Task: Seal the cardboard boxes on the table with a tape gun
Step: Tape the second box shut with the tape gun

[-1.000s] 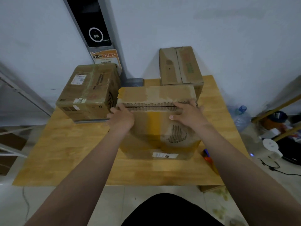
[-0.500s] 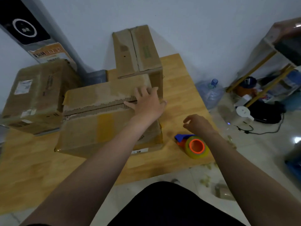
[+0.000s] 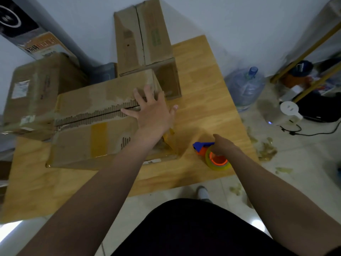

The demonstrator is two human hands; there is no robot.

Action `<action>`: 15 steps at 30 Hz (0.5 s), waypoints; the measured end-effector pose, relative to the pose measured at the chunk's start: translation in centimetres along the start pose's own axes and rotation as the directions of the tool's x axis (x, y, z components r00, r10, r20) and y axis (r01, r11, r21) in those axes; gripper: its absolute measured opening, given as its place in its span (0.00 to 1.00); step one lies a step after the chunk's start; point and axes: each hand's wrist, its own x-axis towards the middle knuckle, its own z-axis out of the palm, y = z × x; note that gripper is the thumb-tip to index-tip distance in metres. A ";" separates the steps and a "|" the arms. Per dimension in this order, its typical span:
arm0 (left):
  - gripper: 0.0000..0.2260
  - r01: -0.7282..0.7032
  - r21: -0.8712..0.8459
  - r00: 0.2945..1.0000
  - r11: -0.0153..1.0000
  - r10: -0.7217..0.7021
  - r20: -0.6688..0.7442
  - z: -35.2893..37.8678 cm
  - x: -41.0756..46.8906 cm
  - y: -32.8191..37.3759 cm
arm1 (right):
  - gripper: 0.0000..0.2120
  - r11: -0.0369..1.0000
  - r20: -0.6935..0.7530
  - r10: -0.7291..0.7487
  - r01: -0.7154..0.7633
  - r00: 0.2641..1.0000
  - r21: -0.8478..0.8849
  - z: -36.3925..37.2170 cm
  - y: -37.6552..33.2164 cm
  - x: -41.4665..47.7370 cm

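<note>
a plain white wall (image 3: pixel 239 24) runs behind a light wooden desk (image 3: pixel 203 80). at upper left a grey post (image 3: pixel 60 34) leans across the view, carrying a black panel (image 3: pixel 16 21) with a white ring and an orange-and-white sign (image 3: pixel 42 45) below it. the floor (image 3: pixel 295 182) is pale tile, with a bright patch of glare (image 3: pixel 13 226) at lower left. right of the desk a large clear water jug (image 3: pixel 243 85) with a blue cap stands on the floor. near it are a white appliance (image 3: pixel 288 109), a black cable (image 3: pixel 313 133) and crumpled yellowish scraps (image 3: pixel 265 150). a yellow-railed rack (image 3: pixel 313 43) fills the upper right corner.
</note>
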 end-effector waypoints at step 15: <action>0.31 0.090 0.018 0.986 0.996 -0.092 0.137 -1.0 0.2 1.1 | 0.24 0.998 -0.187 0.023 -0.011 0.982 0.063 2.7 5.3 1.3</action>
